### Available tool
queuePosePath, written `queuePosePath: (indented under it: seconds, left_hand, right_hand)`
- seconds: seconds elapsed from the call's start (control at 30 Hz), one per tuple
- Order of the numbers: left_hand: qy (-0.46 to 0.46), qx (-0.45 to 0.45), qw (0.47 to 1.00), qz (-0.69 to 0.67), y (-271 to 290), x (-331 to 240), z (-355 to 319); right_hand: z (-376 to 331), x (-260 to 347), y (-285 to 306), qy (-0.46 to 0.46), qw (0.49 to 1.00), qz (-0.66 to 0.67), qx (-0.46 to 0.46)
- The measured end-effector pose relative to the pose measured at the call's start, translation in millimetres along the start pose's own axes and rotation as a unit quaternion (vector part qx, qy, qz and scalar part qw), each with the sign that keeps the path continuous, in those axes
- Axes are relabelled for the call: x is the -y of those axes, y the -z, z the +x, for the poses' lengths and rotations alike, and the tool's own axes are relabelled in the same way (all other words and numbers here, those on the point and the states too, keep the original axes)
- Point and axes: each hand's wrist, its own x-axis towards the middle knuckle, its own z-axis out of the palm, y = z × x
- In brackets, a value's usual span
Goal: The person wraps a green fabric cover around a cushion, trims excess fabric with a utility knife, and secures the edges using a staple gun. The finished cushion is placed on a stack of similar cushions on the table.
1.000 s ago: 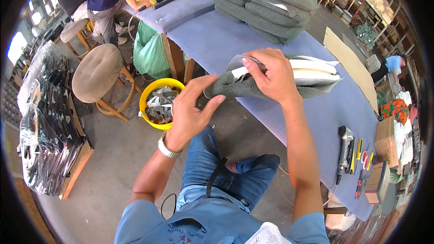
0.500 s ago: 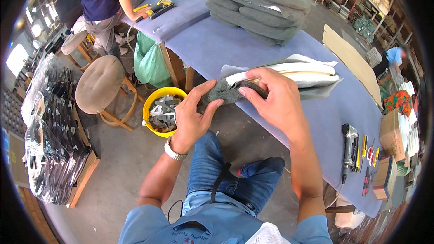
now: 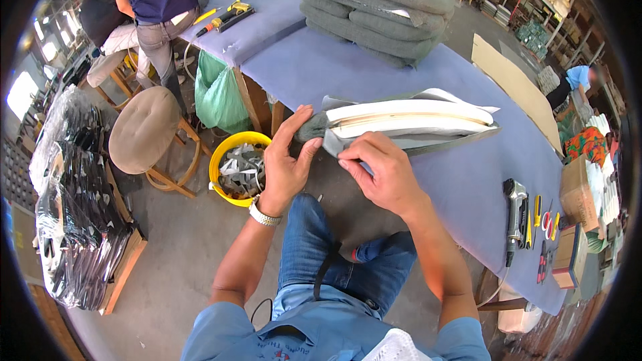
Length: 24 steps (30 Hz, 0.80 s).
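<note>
Out on the far left, a plastic-wrapped bundle (image 3: 80, 227) is seen, and next to it a round padded stool (image 3: 145, 130). Then a yellow bucket (image 3: 215, 175) on the floor, filled with scraps (image 3: 241, 166).

Now the left hand (image 3: 286, 168): clamped on the narrow left end of the cushion (image 3: 411, 120), thumb and fingers to either side. That end is held out past the edge of the worktop (image 3: 461, 184), while the rest is stretched rightward over it; whether any weight is borne there cannot be told. White padding is exposed along the open side, framed by grey cloth (image 3: 332, 142). Beyond, a tall pile (image 3: 374, 17) of grey cushions is stood on the worktop.

And here the right hand (image 3: 384, 175): thumb and forefinger are brought together on the cloth's edge, close beside the left hand. Trouble could be caused right here: if the pull is uneven, the cloth may be creased or set askew at the corner; if the left grip is loosened, the padding may be shifted and the fold lost. With the end unsupported, the cushion could also be tipped off the edge.

Over to the right, a staple gun (image 3: 515, 210), screwdriver (image 3: 538, 211) and scissors (image 3: 546, 222) are laid out, well apart from both hands.
</note>
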Motion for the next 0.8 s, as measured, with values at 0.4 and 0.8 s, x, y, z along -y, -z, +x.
queuePosePath:
  seconds: [0.4,0.8]
  left_hand:
    - [0.003,-0.036,0.999,-0.03,-18,26,-28]
    - [-0.073,-0.066,0.976,-0.194,-54,-81,45]
  right_hand:
    - [30,-58,111,-0.054,0.959,-0.206,0.189]
    - [-38,-37,125,-0.17,0.983,0.051,-0.057]
